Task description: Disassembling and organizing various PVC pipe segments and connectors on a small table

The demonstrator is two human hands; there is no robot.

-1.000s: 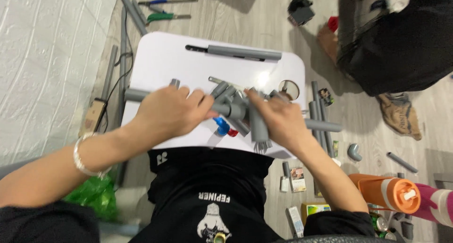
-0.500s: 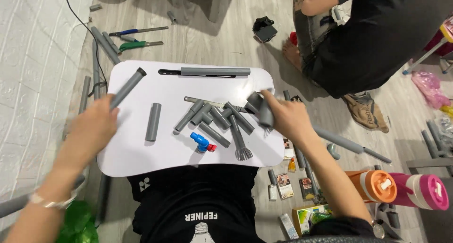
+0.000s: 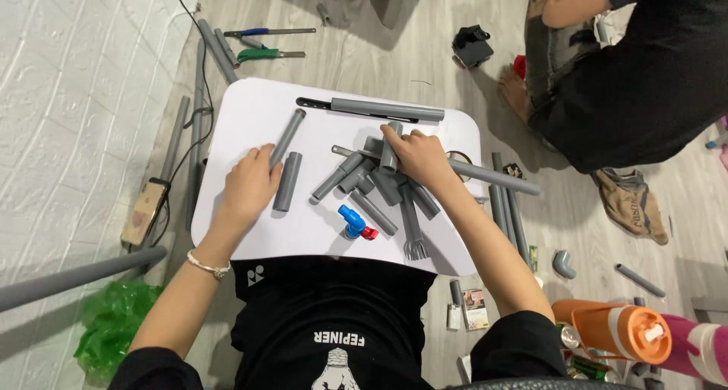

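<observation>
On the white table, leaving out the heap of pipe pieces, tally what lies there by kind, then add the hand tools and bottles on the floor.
Grey pipes clear of the heap: 3
Blue valve with red cap: 1
Hand tools on floor: 2, blue-handled and green-handled
Bottles: 2, orange and pink
Total: 8

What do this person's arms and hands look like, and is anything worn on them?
Both arms are bare from the short black sleeves down, with no gloves on either hand. The left hand has a thin silver bracelet at its wrist. The right hand shows no bracelet or watch; whether any rings are worn is too small to tell.
</observation>
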